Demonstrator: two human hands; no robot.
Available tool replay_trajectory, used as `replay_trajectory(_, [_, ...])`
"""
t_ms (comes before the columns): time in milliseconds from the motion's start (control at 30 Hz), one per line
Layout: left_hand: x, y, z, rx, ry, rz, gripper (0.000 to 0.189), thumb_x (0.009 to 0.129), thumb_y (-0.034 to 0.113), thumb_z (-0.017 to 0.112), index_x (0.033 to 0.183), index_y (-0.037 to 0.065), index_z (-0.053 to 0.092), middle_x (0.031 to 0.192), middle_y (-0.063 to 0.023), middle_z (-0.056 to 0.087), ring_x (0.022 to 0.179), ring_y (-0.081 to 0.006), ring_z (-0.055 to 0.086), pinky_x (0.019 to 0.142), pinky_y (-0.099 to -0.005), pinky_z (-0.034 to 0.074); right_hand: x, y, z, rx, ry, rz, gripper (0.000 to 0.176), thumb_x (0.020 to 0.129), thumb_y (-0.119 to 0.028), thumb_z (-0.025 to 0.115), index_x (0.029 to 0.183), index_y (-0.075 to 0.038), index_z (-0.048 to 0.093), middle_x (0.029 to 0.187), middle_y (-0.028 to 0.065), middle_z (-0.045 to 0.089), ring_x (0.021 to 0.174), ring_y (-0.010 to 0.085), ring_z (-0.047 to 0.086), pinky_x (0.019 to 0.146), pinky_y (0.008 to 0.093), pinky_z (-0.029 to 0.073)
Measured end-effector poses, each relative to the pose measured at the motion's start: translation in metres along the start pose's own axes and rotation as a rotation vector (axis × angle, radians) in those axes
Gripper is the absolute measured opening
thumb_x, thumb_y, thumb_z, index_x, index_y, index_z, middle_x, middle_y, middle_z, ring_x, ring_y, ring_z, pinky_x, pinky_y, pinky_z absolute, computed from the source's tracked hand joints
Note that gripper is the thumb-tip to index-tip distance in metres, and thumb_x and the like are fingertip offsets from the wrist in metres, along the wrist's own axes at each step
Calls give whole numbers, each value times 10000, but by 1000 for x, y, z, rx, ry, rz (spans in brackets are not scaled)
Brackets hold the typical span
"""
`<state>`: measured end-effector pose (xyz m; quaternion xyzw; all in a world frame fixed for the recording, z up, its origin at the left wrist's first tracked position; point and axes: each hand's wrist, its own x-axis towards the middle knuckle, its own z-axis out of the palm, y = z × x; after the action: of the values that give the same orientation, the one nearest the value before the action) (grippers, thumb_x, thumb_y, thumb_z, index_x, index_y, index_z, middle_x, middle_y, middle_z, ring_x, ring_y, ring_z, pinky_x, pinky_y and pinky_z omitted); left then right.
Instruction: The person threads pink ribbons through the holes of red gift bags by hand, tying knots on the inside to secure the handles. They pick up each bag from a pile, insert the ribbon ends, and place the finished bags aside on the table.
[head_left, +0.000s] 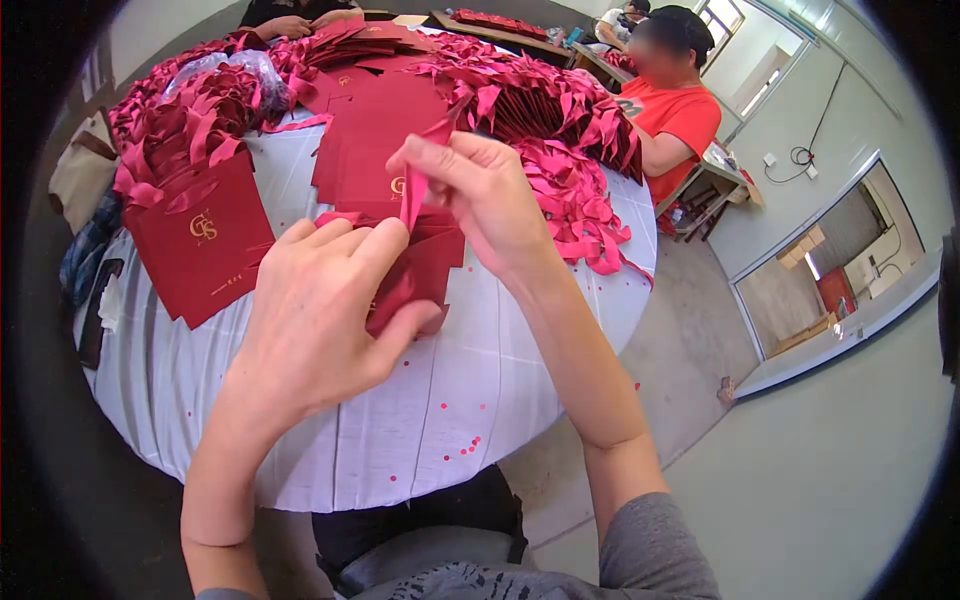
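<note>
The right hand [490, 195] is closed in a pinch, gripping a pink ribbon [413, 200] between thumb and fingers. The left hand [325, 310] grips a dark red bag [395, 285], its fingers curled over the bag and its thumb at the near side. This bag is above the near part of the round worktop [480, 370], partly covered by the left hand; what it contains, if anything, cannot be seen.

Just beyond the hands, flat red bags [375, 130] lie overlapping, gold lettering on one of them. To the left, a pile of ribboned bags [200, 245] leans together, the front one also printed in gold; their insides are hidden. On the far right side of the worktop, a row of bags [545, 110] is packed closely together, with pink ribbons [585, 215] heaped on the near side of it. A clear plastic bag [265, 80] rests among the ribbons at the far left, its contents too unclear to tell. A person in a red shirt [675, 120] sits beside the worktop
</note>
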<state>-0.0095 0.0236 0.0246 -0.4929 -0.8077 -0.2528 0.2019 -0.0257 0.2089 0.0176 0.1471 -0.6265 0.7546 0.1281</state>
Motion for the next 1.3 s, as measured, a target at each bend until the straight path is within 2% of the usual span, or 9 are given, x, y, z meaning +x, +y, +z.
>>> replay_trajectory(33, [0,0,2,0,26,-1,353,680,227,738,872,17,530,765,-147,573,740,-335,549,702,-397,414,1,-1,2,46,49,-14,157,869,-173,638,839,-29,693,794,14,674,588,-3,451,553,172,377])
replay_trajectory(167, [1,-4,4,-1,65,-4,174,733,63,656,847,19,532,733,-136,565,708,-316,548,660,-396,401,8,5,-6,167,42,41,164,887,-166,618,899,-11,672,887,70,678,657,28,459,617,207,401])
replay_trajectory(267, [2,-5,6,18,119,26,135,751,56,627,793,47,500,649,-106,526,655,-282,542,609,-386,387,7,6,-13,283,23,89,216,898,-187,610,969,12,656,947,71,661,669,45,466,643,208,406])
replay_trajectory(367, [2,-4,7,16,132,8,133,759,62,626,789,45,498,644,-109,520,652,-284,539,609,-384,385,6,3,-19,103,-347,173,323,879,-177,626,1119,38,601,1095,97,620,776,85,539,733,243,451])
replay_trajectory(500, [1,-4,7,12,134,3,132,761,65,626,781,44,498,643,-110,521,650,-285,538,609,-384,386,-6,-1,-21,8,-405,158,324,832,-83,640,1132,29,593,1112,100,620,945,125,593,871,249,452])
replay_trajectory(600, [2,-4,7,-5,123,-9,131,764,70,626,776,42,499,643,-112,520,650,-286,538,611,-387,388,-8,-6,-22,-42,-447,142,340,812,-73,640,1132,32,591,1116,102,620,952,132,597,873,256,457])
replay_trajectory(767, [0,-5,6,-33,74,-56,129,747,50,642,804,11,532,727,-142,556,709,-327,538,658,-402,401,-8,-1,-17,63,-449,92,316,813,-83,621,1109,25,606,1065,83,630,887,99,581,809,218,449])
replay_trajectory(933, [1,-5,5,2,120,-12,120,767,77,633,802,36,526,674,-115,554,676,-285,552,628,-391,404,-8,0,-12,-108,-338,31,160,840,-104,624,937,11,677,906,51,639,877,123,586,811,262,454])
replay_trajectory(1300, [0,-9,8,2,134,12,153,756,106,662,812,34,540,695,-108,577,711,-287,570,655,-389,426,-18,-3,-6,-240,-219,-64,98,831,-81,669,874,7,662,887,38,659,825,93,605,766,239,487])
